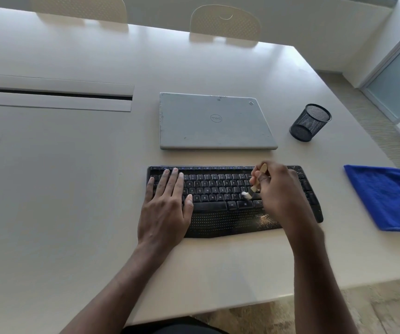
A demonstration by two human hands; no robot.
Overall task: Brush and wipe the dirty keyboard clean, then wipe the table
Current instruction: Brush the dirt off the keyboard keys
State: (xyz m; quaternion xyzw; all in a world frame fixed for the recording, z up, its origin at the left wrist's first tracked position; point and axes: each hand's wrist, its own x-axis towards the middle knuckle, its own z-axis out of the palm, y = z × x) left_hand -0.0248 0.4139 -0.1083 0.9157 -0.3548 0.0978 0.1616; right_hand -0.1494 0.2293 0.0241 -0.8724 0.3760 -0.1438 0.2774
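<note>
A black keyboard (220, 213) with a dotted palm rest lies on the white table (73, 189) in front of me. Pale dust speckles its palm rest at the right and its right-hand keys. My left hand (166, 203) rests flat, fingers straight, on the keyboard's left side. My right hand (278, 189) grips a small wooden-handled brush (257, 183), its white bristles touching the keys right of the middle. A folded blue cloth (384, 196) lies on the table to the right of the keyboard.
A closed grey laptop (216, 121) sits just behind the keyboard. A black mesh pen cup (310, 122) stands to its right. A long cable slot (54, 94) runs across the table at the left. Two chair backs show at the far edge.
</note>
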